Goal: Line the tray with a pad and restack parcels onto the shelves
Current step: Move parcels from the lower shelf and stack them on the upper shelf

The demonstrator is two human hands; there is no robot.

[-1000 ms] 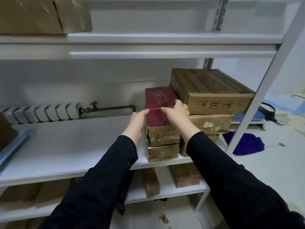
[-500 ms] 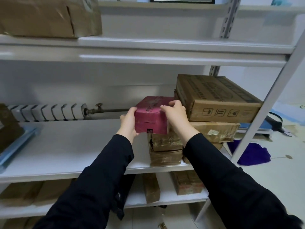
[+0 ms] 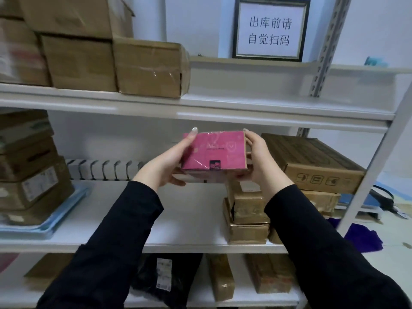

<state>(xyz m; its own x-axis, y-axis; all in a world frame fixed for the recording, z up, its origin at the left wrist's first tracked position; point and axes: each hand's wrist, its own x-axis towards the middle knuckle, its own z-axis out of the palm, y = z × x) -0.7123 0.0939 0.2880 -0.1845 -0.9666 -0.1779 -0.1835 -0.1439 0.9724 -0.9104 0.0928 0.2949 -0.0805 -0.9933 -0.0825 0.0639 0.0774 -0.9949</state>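
A pink parcel (image 3: 214,153) wrapped in clear film is held in the air in front of the middle shelf (image 3: 189,221). My left hand (image 3: 166,162) grips its left side and my right hand (image 3: 262,160) grips its right side. Its printed pink face tilts toward me. Below and to the right stands a stack of small brown parcels (image 3: 246,216). At the far left of the middle shelf a blue tray (image 3: 55,221) carries brown parcels (image 3: 31,175).
A large brown carton (image 3: 312,162) lies on more parcels at the shelf's right end. The upper shelf holds brown cartons (image 3: 100,59) on the left and a framed sign (image 3: 270,30) behind. More parcels sit on the lower shelf (image 3: 219,278). A purple cloth (image 3: 363,238) lies outside the rack's post.
Both hands have lifted the pink parcel off the small brown stack and brought it up and left, tilting its face toward me. The view has risen, showing the upper shelf.
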